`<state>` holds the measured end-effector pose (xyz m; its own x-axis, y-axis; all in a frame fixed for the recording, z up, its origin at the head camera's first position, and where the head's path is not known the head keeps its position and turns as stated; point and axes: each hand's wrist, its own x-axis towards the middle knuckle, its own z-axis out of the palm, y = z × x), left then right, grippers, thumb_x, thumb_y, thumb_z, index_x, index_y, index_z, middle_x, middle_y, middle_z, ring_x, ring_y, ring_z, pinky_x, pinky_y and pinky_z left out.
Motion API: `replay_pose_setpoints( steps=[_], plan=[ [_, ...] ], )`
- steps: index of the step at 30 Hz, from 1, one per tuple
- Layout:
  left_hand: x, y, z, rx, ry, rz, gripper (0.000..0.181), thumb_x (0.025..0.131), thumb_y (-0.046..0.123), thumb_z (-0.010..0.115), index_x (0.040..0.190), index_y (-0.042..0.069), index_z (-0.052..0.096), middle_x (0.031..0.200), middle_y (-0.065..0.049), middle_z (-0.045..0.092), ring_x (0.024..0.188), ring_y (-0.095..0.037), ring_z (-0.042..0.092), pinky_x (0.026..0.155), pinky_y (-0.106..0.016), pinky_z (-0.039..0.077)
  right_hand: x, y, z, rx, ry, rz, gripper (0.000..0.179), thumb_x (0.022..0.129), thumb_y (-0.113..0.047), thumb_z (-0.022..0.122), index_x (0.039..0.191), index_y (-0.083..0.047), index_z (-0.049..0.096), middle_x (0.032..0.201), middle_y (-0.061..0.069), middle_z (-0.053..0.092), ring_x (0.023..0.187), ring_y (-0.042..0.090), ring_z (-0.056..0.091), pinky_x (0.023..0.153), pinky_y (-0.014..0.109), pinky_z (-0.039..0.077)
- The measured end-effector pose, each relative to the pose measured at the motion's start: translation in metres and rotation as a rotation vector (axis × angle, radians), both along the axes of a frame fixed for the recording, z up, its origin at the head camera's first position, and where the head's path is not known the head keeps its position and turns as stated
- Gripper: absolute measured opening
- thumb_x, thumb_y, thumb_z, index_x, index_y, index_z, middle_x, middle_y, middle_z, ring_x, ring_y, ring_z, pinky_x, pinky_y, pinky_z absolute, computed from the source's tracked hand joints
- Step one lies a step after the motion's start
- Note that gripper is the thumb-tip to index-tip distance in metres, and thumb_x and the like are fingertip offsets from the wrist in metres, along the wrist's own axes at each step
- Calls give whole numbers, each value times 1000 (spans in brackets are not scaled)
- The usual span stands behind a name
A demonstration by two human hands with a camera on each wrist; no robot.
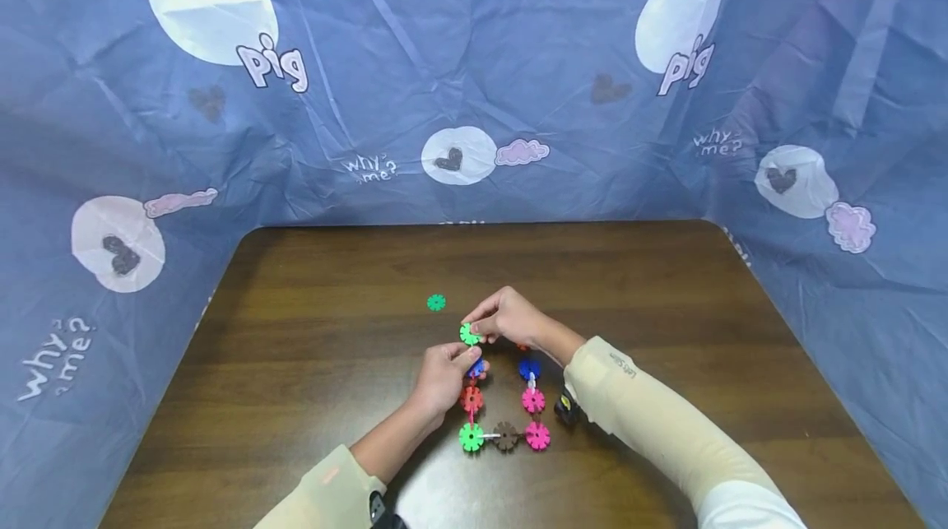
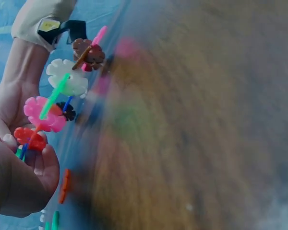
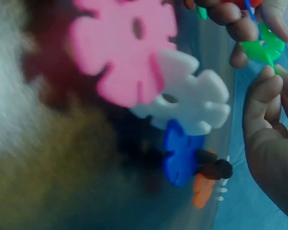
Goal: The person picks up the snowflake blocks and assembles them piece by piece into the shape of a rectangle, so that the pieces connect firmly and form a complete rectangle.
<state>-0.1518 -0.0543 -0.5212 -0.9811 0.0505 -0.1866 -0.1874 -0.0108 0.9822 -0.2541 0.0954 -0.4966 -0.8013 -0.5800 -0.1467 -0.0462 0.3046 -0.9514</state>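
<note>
Notched plastic flower discs are joined into a U-shaped chain on the table. My left hand [image 1: 443, 377] grips the chain's left arm at a blue disc [image 1: 476, 368]. Just beyond it, my right hand [image 1: 511, 317] pinches a bright green disc [image 1: 469, 334] between thumb and fingertips. In the right wrist view, the green disc [image 3: 263, 45] meets the blue disc [image 3: 250, 12], which is edge-on between the left fingers. Below the left hand follow an orange-red disc [image 1: 471, 399] and a green corner disc [image 1: 471, 437]. Under the right forearm runs the chain's other arm, with a blue disc [image 1: 529, 369].
A loose green disc [image 1: 436, 302] lies on the wooden table [image 1: 333, 290], beyond the hands. Along the chain's near side are a brown disc [image 1: 506, 436] and a pink corner disc [image 1: 537, 436]. A blue printed cloth [image 1: 370, 101] hangs around the table's back and sides.
</note>
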Motion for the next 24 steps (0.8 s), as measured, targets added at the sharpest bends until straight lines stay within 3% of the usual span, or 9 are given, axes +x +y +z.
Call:
replay_pose_setpoints(
  steps=[7, 11, 16, 18, 22, 24],
  plan=[
    [2, -4, 1, 24, -10, -28, 31, 103, 13, 58, 113, -15, 65, 90, -21, 73, 73, -14, 68, 70, -29, 59, -15, -2, 8, 156, 77, 174, 18, 89, -4, 68, 104, 3, 74, 75, 1, 70, 63, 16, 61, 56, 28, 51],
    [3, -10, 2, 38, -18, -26, 31, 103, 13, 58, 112, -16, 64, 91, -22, 73, 73, -14, 69, 71, -32, 60, -27, -14, 9, 226, 116, 204, 23, 96, -15, 67, 111, 1, 74, 83, -2, 71, 68, 20, 61, 57, 28, 50],
    [3, -15, 5, 50, -25, -24, 31, 103, 13, 59, 112, -16, 64, 90, -20, 73, 73, -13, 69, 72, -30, 60, -41, -36, 5, 368, 361, 213, 16, 95, -10, 67, 107, -4, 77, 92, -1, 74, 76, 10, 63, 70, 26, 52],
    [4, -16, 5, 47, -24, -33, 31, 103, 14, 58, 111, -15, 64, 91, -19, 73, 74, -14, 69, 72, -30, 59, -47, -44, 3, 453, 457, 242, 21, 94, -6, 68, 113, -7, 76, 100, 1, 75, 80, 10, 63, 75, 27, 52],
    [6, -17, 7, 30, -12, -50, 32, 104, 16, 58, 111, -14, 63, 93, -21, 72, 75, -16, 70, 71, -29, 59, -56, -58, -3, 622, 584, 379, 41, 97, -6, 66, 137, -12, 63, 121, 4, 71, 93, 12, 63, 85, 31, 52],
    [8, -18, 6, 25, -6, -49, 31, 103, 16, 59, 111, -14, 62, 94, -22, 72, 75, -17, 70, 70, -28, 58, -57, -62, -4, 684, 622, 445, 43, 99, -9, 65, 141, -14, 59, 126, 4, 68, 100, 13, 62, 89, 31, 52]
  ],
)
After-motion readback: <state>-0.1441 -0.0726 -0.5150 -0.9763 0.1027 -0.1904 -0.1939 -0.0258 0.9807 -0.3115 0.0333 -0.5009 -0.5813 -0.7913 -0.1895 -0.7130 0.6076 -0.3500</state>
